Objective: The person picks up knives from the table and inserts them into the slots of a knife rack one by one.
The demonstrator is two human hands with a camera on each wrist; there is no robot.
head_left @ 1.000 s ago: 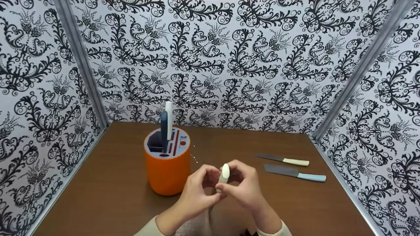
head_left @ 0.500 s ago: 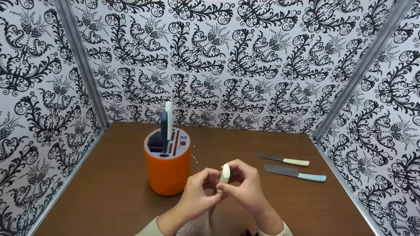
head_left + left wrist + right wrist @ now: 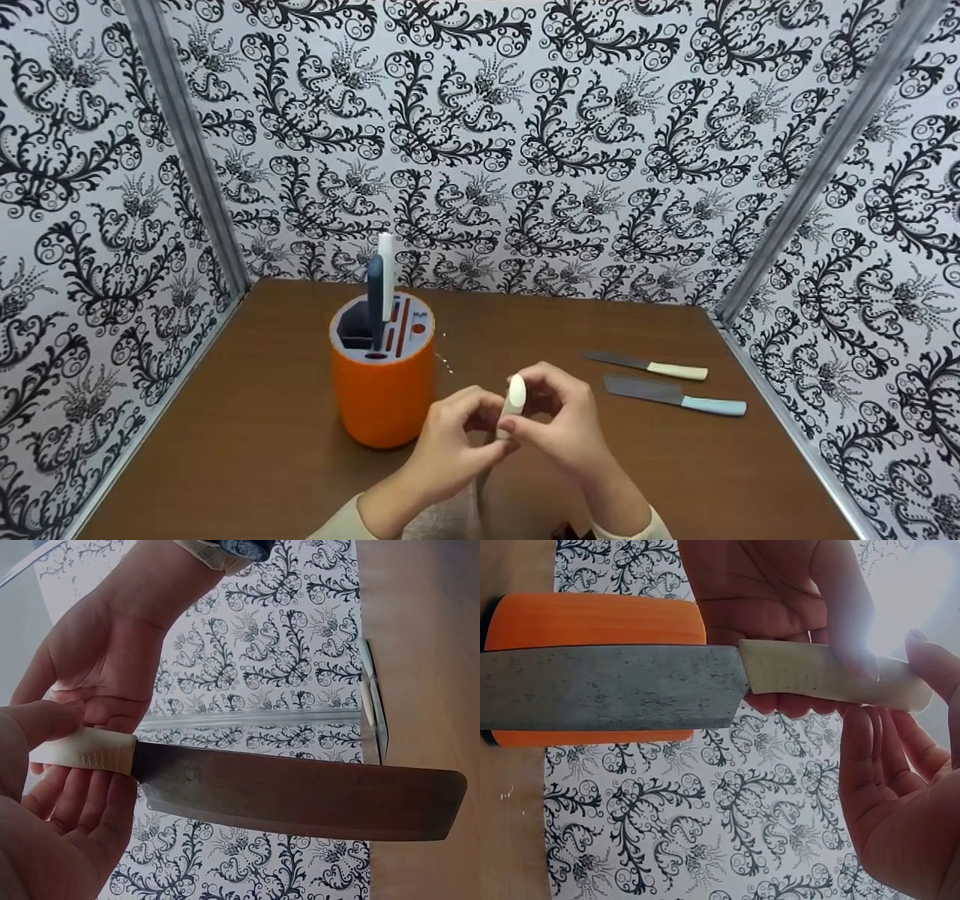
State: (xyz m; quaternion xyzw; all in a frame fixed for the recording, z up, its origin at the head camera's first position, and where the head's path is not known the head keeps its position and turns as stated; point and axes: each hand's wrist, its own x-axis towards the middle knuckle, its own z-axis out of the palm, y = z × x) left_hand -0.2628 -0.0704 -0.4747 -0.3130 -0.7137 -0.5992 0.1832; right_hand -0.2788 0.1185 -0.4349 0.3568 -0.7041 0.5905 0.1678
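Both hands hold one broad-bladed kitchen knife, its cream handle (image 3: 516, 394) up and its blade (image 3: 300, 791) pointing down toward the table. My left hand (image 3: 454, 435) grips the handle near the blade, with the thumb along one side and the fingers behind. Higher up, at the butt end, my right hand (image 3: 562, 420) pinches the handle between thumb and fingertips. The right wrist view shows the grey, speckled blade (image 3: 615, 686) in front of the orange knife block (image 3: 592, 615). From the head, the blade is mostly hidden below the hands.
Left of the hands stands the orange knife block (image 3: 384, 405), with a dark blue handle (image 3: 375, 300) and a white handle (image 3: 387, 277) upright in it. On the right lie a cream-handled knife (image 3: 675, 370) and a blue-handled knife (image 3: 712, 406). Patterned walls (image 3: 480, 150) surround the table.
The fingers of my left hand have dropped slightly in the head view. The right hand and the knife handle stay almost in place, and everything on the table is unmoved.
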